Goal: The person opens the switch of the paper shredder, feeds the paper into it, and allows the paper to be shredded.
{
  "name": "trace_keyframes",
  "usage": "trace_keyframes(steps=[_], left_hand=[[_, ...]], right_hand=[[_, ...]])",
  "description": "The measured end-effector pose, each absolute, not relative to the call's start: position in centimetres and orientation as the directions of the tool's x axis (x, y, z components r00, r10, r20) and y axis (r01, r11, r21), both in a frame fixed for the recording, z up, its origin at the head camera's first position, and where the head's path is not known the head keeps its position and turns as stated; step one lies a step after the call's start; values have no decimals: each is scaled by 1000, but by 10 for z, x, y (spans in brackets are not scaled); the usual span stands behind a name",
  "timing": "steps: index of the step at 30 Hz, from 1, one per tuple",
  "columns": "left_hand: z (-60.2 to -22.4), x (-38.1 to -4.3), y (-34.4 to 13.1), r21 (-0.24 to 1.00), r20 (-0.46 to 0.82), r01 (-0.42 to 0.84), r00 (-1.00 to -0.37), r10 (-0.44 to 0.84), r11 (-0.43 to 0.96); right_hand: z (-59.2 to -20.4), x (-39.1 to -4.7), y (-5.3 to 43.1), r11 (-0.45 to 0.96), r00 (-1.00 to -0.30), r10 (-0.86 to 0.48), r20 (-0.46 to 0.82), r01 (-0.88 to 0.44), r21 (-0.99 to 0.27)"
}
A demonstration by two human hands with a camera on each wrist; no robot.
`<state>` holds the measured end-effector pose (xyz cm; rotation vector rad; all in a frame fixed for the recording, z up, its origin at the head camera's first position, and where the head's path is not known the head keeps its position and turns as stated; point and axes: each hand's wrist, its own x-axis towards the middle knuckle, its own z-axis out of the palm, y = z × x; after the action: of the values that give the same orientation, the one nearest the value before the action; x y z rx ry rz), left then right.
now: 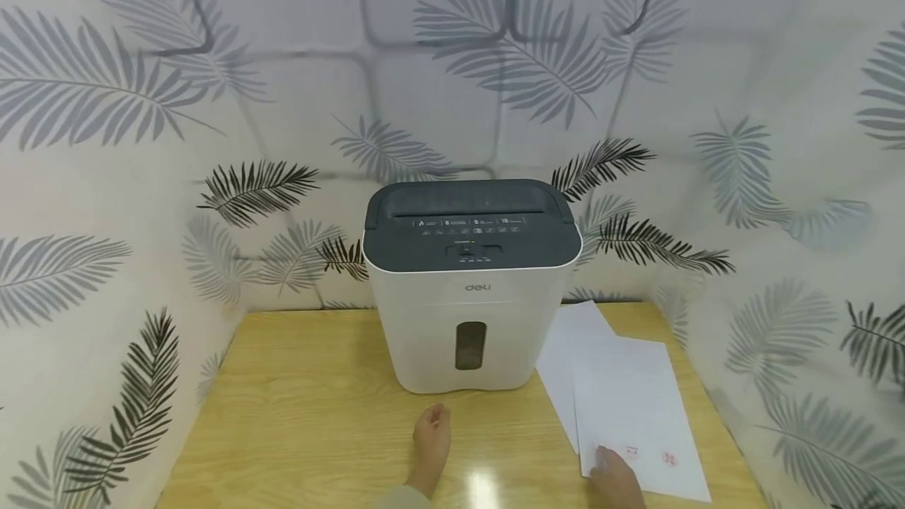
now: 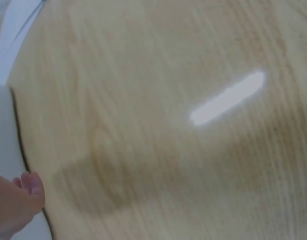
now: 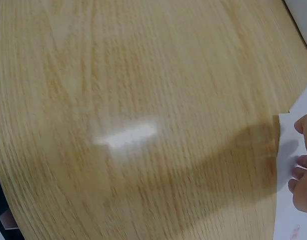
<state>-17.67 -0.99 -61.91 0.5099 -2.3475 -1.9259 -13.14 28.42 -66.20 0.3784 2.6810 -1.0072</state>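
A white paper shredder [image 1: 431,320] with a dark grey top stands at the back of the wooden table. My left hand [image 1: 432,434] is held just in front of its base, fingers loosely bent with nothing in them; the left wrist view has this hand [image 2: 18,205] overlapping the white body. To the right lie white sheets of paper [image 1: 629,391], one partly over another, the upper one bearing red stamp marks. Over the near left corner of that upper sheet is my right hand [image 1: 615,477]. Seen from the right wrist, thumb and fingers of this hand [image 3: 306,165] are apart above the paper [image 3: 288,215].
The wooden table [image 1: 297,399] extends left and in front of the shredder, with a bright light reflection near its front. Leaf-patterned cloth [image 1: 452,100] hangs behind and along both sides. A dark object [image 3: 1,200] shows past the table edge in the right wrist view.
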Motion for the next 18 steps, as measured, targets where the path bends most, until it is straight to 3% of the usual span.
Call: trace_keyframes(steps=[6, 11, 15, 18], left_hand=[[-634, -154, 10, 941, -180, -217, -971, -158, 260], [-643, -140, 29, 924, -194, -213, -977, -93, 316], [-645, -135, 43, 902, -244, -248, -968, -57, 354], [-645, -133, 52, 876, -286, -269, -958, -19, 401]], right_hand=[[-669, -124, 255, 731, -894, 264, -362, 430, -530], [-665, -120, 227, 770, -872, 264, -411, 447, -454], [-659, -120, 213, 760, -886, 278, -372, 439, -479], [-657, -122, 215, 657, -867, 361, -345, 499, -565]])
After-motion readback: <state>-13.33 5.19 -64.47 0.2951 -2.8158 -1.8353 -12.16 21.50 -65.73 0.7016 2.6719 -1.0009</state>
